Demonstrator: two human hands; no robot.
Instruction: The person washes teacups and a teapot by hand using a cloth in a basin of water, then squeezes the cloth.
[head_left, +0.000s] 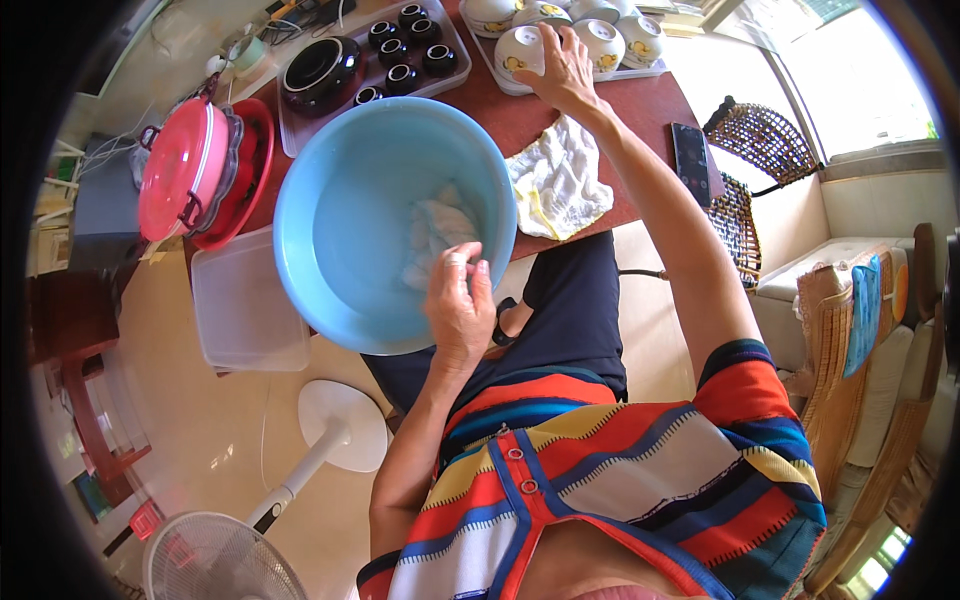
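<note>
My right hand (561, 69) reaches over several upturned white bowls with a yellow pattern. Its fingers are spread, with the thumb at the side of the nearest bowl (517, 56); whether it presses on the bowl is unclear. My left hand (460, 304) hovers over the near right rim of a large light-blue plastic basin (330, 315), fingers loosely bent and nothing seen in them. Water fills part of the basin, and a pale wet cloth (444, 225) lies in it, partly behind that hand. Right of the basin, a crumpled white cloth (564, 184) with a yellow edge rests on the reddish-brown table (637, 112).
Black cups (394, 51) and a black bowl (322, 73) stand upturned on a plastic tray. Pink and red lidded dishes (184, 169) are at the left. A translucent plastic lid (247, 300) overhangs the table edge. A phone (690, 163) lies far right; a fan (225, 559) stands below left.
</note>
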